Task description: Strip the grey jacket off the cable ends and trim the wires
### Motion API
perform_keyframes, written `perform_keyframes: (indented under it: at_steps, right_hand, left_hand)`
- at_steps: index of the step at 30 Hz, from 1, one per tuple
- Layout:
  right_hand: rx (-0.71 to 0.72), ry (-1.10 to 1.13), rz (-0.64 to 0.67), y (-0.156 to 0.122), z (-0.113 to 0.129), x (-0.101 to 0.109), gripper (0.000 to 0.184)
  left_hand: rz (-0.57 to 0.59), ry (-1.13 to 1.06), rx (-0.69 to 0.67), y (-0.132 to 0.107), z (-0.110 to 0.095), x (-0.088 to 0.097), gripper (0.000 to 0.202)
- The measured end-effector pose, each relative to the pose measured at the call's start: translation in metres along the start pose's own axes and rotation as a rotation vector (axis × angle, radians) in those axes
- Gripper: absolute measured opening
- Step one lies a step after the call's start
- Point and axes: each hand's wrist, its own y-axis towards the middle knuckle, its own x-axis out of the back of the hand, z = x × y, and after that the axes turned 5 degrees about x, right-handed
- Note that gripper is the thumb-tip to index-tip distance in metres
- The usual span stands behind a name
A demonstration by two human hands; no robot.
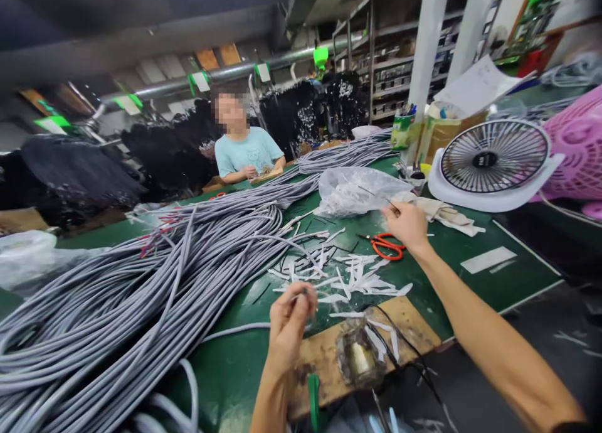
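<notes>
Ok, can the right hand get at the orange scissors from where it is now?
Probably yes: the right hand hovers just above the orange-handled scissors, and nothing appears to lie between them.

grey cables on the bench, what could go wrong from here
The grey cables spill close to the white offcuts, which could get tangled in them. The black cord across the wooden board might snag the left hand. The orange-handled scissors lie just below the right hand, so its fingers could catch the blades.
</notes>
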Motion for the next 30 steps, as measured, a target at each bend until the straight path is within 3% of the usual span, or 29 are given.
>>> perform_keyframes:
  at_steps: [3,7,11,16,19,22,25,28,30]
  right_hand:
    - [0.118,0.009,0.216,0.001,-0.001,-0.007,0.030]
    - [0.237,0.006,0.385,-0.005,0.009,-0.018,0.021]
    - [0.076,-0.146,0.374,-0.003,-0.006,-0.016,0.023]
    - [-0.070,-0.211,0.349,0.003,-0.024,-0.018,0.040]
    - [-0.095,-0.180,0.327,0.005,-0.028,-0.014,0.032]
    - [-0.074,-0.133,0.265,0.005,-0.027,-0.006,0.021]
    - [0.065,0.009,0.204,0.002,-0.016,-0.001,0.019]
    - [0.391,0.492,0.115,-0.010,0.006,0.001,0.017]
    - [0.559,0.673,0.103,-0.021,0.021,0.003,0.012]
  left_hand:
    - [-0.100,-0.129,0.130,0.002,0.008,0.006,0.016]
    - [-0.072,-0.112,0.121,0.007,0.016,0.005,0.027]
    - [-0.065,-0.098,0.087,0.009,0.011,0.003,0.029]
    - [-0.043,0.036,0.116,0.023,-0.016,0.002,0.025]
    - [0.056,0.159,0.096,0.032,-0.024,0.005,0.026]
    - [0.005,0.257,-0.010,0.035,-0.015,0.006,0.019]
    - [-0.063,0.385,-0.186,0.032,-0.001,0.005,0.015]
    - [-0.087,0.469,-0.341,0.025,0.003,0.004,0.019]
    - [-0.121,0.479,-0.389,0.022,0.001,0.004,0.019]
